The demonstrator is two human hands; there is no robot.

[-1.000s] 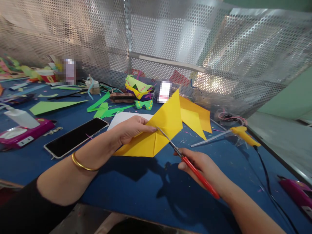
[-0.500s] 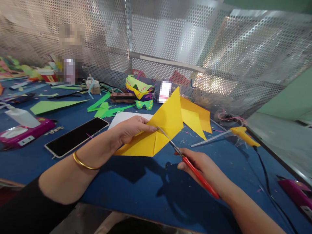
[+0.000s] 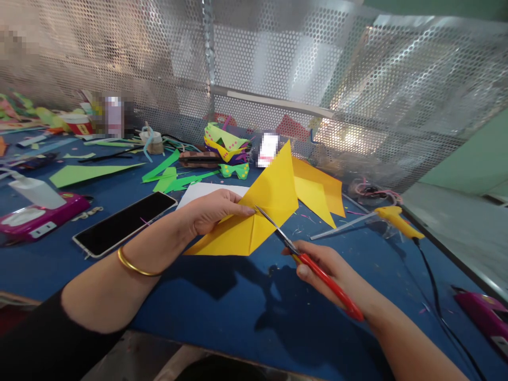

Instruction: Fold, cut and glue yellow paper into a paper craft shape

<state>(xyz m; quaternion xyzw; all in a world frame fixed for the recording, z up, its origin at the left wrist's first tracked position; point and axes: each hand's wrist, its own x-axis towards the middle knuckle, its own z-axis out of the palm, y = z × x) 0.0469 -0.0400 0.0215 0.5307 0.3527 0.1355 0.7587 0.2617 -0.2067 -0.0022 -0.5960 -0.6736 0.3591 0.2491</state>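
Note:
My left hand pinches a folded sheet of yellow paper between thumb and fingers, above the blue table. A crease runs down the lower part of the sheet. In my right hand is a pair of scissors with red handles. Their blades lie across the paper, with the tip close to my left thumb; whether the lower blade passes under the sheet I cannot tell. Behind the held sheet lie more yellow paper pieces, partly covered.
A black-screened phone and a purple power strip are at left. Green paper scraps and decorated paper masks lie further back. To the right sits a yellow glue gun with its cord, before a perforated metal screen.
My right hand and the scissor handles have shifted slightly right, and the handles' angle has changed a little. The left hand and the yellow paper stay almost where they were.

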